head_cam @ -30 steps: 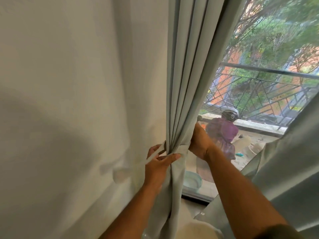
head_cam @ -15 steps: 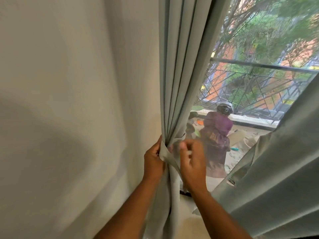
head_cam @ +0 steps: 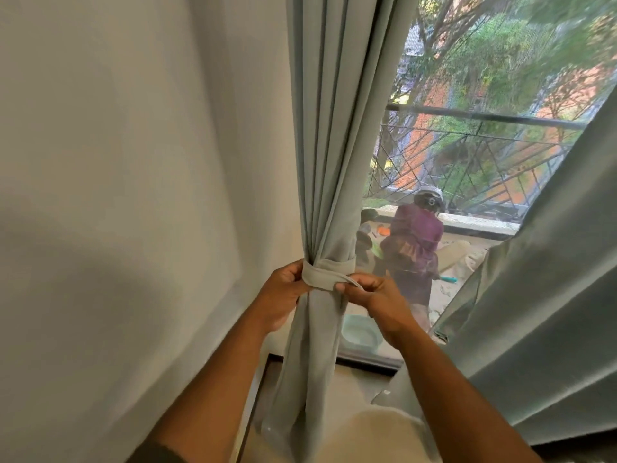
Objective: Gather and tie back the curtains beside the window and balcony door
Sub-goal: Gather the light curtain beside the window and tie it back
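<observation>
Curtain: the left curtain hangs by the wall at the window's left edge, gathered into one narrow bundle.
Tieback: a band of the same grey-green cloth wraps once around the bundle; its end is not yet fastened, as far as shows.
Left hand: left hand holds the band at the bundle's left side, fingers closed on it.
Right hand: right hand pinches the band's loose end, fingers narrow.
Done: gathering and wrapping, I judge.
Left: securing this band; the right curtain hangs loose, untied.
Look: soft matte cloth, long folds above the band, slack below.
</observation>
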